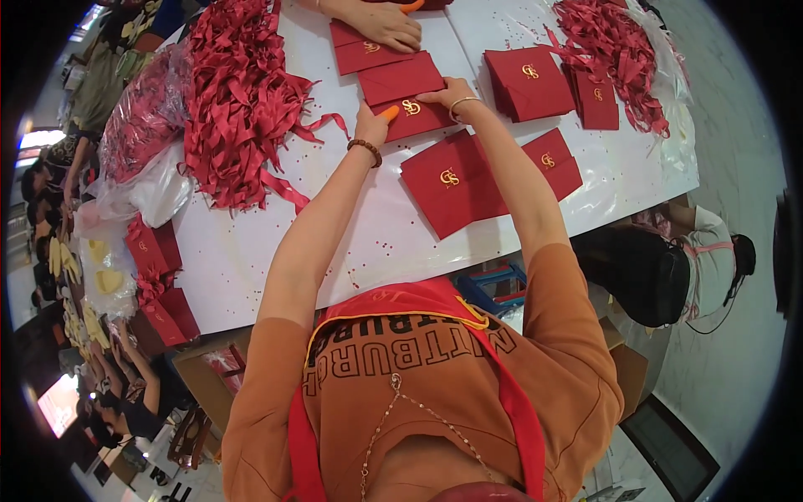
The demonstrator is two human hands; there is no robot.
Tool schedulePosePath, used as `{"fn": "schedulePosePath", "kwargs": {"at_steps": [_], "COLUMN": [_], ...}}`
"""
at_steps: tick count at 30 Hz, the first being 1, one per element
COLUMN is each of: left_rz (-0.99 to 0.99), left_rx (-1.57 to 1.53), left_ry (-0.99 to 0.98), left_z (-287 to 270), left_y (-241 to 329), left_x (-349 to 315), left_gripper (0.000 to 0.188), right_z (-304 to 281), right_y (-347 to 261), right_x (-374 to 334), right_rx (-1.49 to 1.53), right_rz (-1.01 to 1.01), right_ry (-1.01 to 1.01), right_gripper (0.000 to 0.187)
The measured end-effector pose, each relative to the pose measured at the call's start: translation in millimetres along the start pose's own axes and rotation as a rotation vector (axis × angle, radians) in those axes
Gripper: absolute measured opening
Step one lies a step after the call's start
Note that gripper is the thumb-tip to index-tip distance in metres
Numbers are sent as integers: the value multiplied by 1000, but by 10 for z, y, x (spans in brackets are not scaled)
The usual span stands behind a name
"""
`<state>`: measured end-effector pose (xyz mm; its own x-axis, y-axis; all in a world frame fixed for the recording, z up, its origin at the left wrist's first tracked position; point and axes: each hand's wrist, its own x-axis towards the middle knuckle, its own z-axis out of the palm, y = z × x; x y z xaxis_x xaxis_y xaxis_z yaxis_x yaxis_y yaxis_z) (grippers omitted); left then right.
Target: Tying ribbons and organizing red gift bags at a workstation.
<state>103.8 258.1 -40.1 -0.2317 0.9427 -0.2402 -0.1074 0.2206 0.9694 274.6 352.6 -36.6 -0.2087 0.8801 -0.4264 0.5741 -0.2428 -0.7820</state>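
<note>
Both my hands are at a flat red paper bag [416, 125] with a gold emblem, lying on the white table. My left hand [373, 127] grips its left edge, an orange finger cover on the thumb lying over the front. My right hand [456, 97] pinches the upper right edge between thumb and fingers. Just beyond it is another red flat piece [401, 77], its edge partly under the held bag. A co-worker's hand [386, 25] rests on a further red bag [361, 52]. Nearer me, beside my right forearm, lie red bags [447, 180], partly covered by that arm.
A big heap of red ribbons [238, 109] lies at left beside a plastic bag [142, 134]. More ribbons [615, 58] are at far right. Stacked red bags [529, 84] sit to the right. Red dots speckle the white tabletop [242, 284]. A seated person [711, 268] is at right.
</note>
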Motion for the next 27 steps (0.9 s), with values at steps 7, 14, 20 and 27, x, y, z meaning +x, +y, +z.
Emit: {"fn": "schedulePosePath", "kwargs": {"at_steps": [7, 14, 20, 27], "left_rz": [-304, -194, 4, -33], "left_rx": [-222, -161, -617, -982], "left_ry": [21, 11, -199, -91], "left_z": [-338, -948, -1017, -1311], "left_y": [-64, -235, 405, 250], "left_x": [181, 94, -965, -1781], "left_gripper": [46, 46, 39, 37], "right_z": [142, 557, 1260, 2287], "right_y": [-272, -464, -430, -761], "right_x": [-385, -602, -1096, -2010], "right_rx": [535, 477, 708, 1057], "right_rz": [167, 33, -214, -127], "right_ry": [-29, 32, 216, 271], "right_gripper": [44, 79, 74, 64]}}
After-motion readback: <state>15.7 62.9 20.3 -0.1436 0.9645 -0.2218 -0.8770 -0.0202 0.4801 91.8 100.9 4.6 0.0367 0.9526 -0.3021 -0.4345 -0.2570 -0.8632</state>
